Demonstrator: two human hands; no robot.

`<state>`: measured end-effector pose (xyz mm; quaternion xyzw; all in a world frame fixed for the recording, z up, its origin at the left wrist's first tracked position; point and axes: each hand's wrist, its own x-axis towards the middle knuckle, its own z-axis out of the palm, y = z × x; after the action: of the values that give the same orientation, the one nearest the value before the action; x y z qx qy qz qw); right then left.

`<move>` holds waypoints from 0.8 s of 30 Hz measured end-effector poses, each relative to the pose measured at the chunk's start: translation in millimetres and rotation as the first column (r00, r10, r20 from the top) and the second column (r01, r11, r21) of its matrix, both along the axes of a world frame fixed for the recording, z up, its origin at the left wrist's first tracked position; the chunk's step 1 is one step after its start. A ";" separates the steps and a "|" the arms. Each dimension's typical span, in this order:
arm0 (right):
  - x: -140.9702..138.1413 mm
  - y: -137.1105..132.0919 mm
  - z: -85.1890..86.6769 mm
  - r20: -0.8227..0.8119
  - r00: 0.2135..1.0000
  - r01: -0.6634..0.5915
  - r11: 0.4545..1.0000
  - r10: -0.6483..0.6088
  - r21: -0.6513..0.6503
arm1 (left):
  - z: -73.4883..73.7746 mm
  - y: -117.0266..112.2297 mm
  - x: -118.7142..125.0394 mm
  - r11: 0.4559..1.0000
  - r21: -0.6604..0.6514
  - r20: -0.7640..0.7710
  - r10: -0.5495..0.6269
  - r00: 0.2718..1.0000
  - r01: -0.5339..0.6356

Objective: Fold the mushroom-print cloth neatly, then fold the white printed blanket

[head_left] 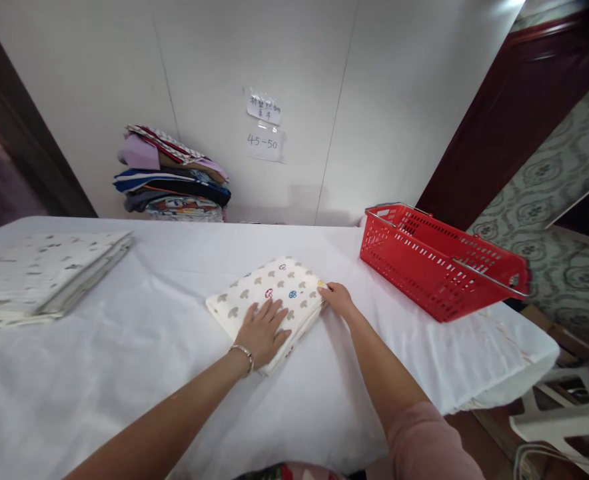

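Note:
A folded cream cloth with a mushroom print (274, 283) lies on the table covered in white cloth (149, 347). My left hand (262, 331) rests flat on the near part of the cloth, fingers stretched out, a bracelet on the wrist. My right hand (338, 298) touches the cloth's right corner with its fingers curled at the edge; whether they pinch the fabric is hidden.
A red plastic basket (439, 263) with metal handles sits at the table's right end. A larger folded printed cloth (39, 277) lies at the left. A pile of folded fabrics (172, 177) stands against the white wall behind. A white stool (567, 413) is at the lower right.

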<state>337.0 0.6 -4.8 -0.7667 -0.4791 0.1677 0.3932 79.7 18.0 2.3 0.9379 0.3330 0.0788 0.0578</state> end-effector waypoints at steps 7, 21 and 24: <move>-0.2 4.8 -11.4 -0.007 0.996 0.086 0.991 -0.085 0.099 | -7.4 3.1 -4.1 0.998 0.060 0.022 -0.017 1.000 0.015; 8.4 -11.9 -18.2 -0.192 0.969 0.190 0.963 -0.154 0.189 | 33.8 -8.0 37.5 0.975 -0.219 0.172 0.069 0.983 -0.030; 15.9 -13.8 -15.3 -0.233 0.961 0.180 0.975 -0.147 0.129 | 37.9 -5.7 57.4 0.977 -0.191 0.057 0.105 0.993 -0.092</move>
<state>352.9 -13.2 -20.1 -0.7487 -0.3782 0.1829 0.5129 137.1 12.3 40.2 0.9074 0.3828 0.0812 0.1535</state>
